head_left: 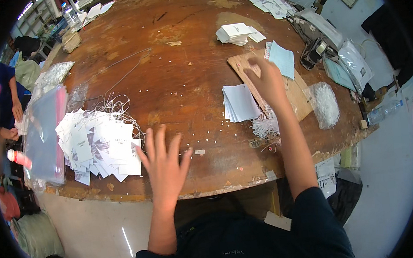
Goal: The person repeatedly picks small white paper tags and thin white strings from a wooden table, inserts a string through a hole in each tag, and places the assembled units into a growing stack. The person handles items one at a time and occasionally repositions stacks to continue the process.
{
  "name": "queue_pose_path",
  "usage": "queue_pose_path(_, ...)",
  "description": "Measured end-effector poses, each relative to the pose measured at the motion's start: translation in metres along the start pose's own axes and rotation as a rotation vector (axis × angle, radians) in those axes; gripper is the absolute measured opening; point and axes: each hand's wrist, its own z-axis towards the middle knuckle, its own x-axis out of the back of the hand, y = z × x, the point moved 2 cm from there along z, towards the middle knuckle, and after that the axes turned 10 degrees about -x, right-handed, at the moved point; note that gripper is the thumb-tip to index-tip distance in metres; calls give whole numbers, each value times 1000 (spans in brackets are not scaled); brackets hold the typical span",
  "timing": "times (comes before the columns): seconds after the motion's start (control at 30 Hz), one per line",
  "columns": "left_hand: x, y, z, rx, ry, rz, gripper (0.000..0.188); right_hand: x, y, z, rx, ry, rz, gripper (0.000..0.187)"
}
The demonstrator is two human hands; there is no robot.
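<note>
Brown table [185, 78]: lies beneath | paper tag pile [102, 144]: sits left | wooden board [300, 98]: lies right | left hand [164, 171]: spreads fingers, empty, beside pile | right hand [270, 82]: fingers parted, empty, over board | white cards [243, 103]: by board's left edge

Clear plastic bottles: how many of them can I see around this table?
2. One bottle is near the far left edge of the table; another bottle is by its right edge. More may be hidden in the clutter.
</note>
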Motion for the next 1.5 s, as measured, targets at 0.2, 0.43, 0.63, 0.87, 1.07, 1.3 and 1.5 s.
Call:
queue_pose_path(0.2, -19, 26, 14, -155, -72, -48, 40, -44, 23, 119, 157, -88, -500, 72)
queue_pose_path(0.43, -20, 20, 18, -120, -88, -120, 40, -70, 27, 193, 201, -460, -701, 96)
queue_pose_path(0.63, -22, 19, 18, -111, -106, -145, 41, -77, 31, 208, 185, -555, -689, 84)
queue_pose_path(0.87, -20, 19, 17, -127, -96, -86, 41, -69, 33, 201, 232, -445, -599, 73)
queue_pose_path(1.07, -20, 20, 15, -131, -76, -83, 42, -53, 29, 197, 141, -392, -532, 76)
queue_pose_path(1.3, -15, 21, 16, -113, -20, -164, 44, -34, 3, 141, -128, -637, 519, 66)
queue_pose_path(1.5, -13, 9, 56, 259, 99, -1290, 59, -48, -58, 22, -264, -854, 1324, 67)
